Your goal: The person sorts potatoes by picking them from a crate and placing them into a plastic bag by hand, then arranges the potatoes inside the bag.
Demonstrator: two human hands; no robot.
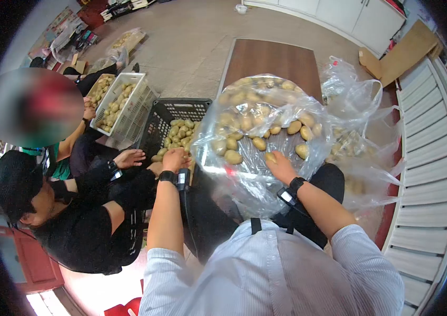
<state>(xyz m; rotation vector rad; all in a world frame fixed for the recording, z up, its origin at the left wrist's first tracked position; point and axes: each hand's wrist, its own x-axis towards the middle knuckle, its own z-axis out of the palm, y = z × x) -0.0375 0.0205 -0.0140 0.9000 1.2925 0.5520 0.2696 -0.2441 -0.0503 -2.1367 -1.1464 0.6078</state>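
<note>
Both your hands are out over the potatoes, well apart from each other. Your right hand [282,169] is at the near side of the big clear plastic bag [255,185], and its fingers are closed on one potato [270,157]. That bag sits right in front of you, mouth wide, with loose potatoes [293,127] spread around inside (the far ones look hazy through the plastic).

Your left hand [176,159] is over at the near end of the black crate [164,113], just left of the bag. Its fingers are curled in, but honestly I can't tell if they've got anything in them. The crate has a pile of crate potatoes [180,134] in it. You've got a dark wristband on each arm, each with a small device.

Close on your left, a person in a black cap [17,179] has a hand [130,157] near that same crate, fingers spread. Past it there's a white crate [134,118], also loaded with potatoes. A brown board [271,60] lies on the floor behind your bag, and more clear bags [364,100] bunch up to the right.
</note>
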